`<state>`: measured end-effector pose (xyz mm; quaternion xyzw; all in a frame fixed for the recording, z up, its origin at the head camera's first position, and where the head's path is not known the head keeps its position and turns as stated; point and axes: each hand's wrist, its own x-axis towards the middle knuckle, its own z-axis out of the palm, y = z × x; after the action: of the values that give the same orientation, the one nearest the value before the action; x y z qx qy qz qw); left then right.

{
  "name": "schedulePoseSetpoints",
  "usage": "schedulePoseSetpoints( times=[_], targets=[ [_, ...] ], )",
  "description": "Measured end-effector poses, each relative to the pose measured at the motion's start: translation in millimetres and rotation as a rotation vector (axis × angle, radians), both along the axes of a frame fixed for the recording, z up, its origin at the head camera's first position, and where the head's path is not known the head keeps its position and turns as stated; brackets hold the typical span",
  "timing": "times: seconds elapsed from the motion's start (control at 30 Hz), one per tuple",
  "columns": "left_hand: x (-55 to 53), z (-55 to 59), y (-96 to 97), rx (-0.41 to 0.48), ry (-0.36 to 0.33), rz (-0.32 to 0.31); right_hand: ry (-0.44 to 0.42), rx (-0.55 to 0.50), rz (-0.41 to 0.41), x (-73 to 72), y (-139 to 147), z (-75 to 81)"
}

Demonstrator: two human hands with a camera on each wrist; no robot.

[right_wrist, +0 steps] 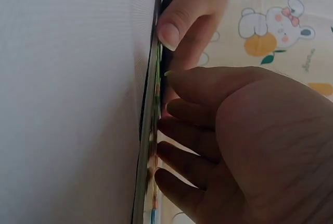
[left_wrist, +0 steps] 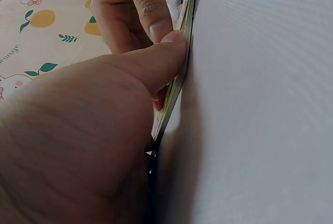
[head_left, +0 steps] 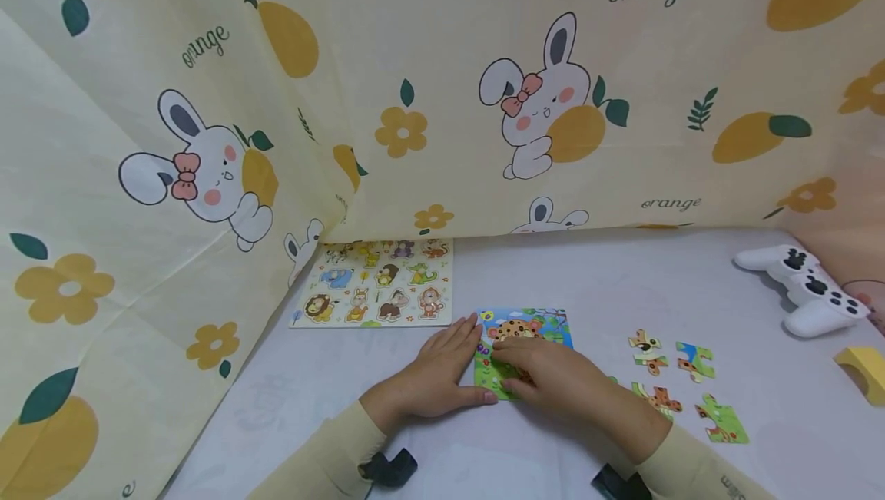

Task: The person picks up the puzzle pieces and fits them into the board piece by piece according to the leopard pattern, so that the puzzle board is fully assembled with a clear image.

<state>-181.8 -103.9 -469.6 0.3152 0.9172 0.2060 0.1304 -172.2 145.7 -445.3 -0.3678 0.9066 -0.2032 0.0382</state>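
Left hand, fingers straight, and right hand, fingers loosely bent, touch the leopard puzzle

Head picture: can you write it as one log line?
left hand: touches left edge of blue-green rectangular animal puzzle | right hand: touches its surface | loose multicoloured jigsaw pieces: right of puzzle

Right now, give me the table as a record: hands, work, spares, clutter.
left hand: at left edge of puzzle board, thumb touching it
right hand: over puzzle board; whether it presses a piece, can't tell
board picture: spotted animal, partly covered
loose pieces: right of puzzle board, some partly hidden by right arm
animal board: beyond left hand
game controller: far right, white
block: right edge, yellow
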Motion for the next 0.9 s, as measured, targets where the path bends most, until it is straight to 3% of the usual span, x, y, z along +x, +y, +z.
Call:
schedulePoseSetpoints(
  times=[0.23, 0.47, 0.67, 0.9],
  targets=[
    [-0.9, -0.1, 0.0, 0.001, 0.0, 0.004, -0.042, -0.016, 0.0, -2.1, 3, -2.2],
    [-0.5, -0.2, 0.0, 0.009, -0.006, 0.001, -0.171, -0.129, -0.015, -7.6, 15, -9.2],
    [-0.2, -1.2, -0.2, 0.01, -0.019, 0.008, -0.206, -0.268, -0.017, -8.3, 21, -9.6],
    [-0.5, -2.9, 0.1, 0.015, -0.025, 0.021, -0.269, -0.523, -0.101, -9.1, 32, 8.6]
  ],
)
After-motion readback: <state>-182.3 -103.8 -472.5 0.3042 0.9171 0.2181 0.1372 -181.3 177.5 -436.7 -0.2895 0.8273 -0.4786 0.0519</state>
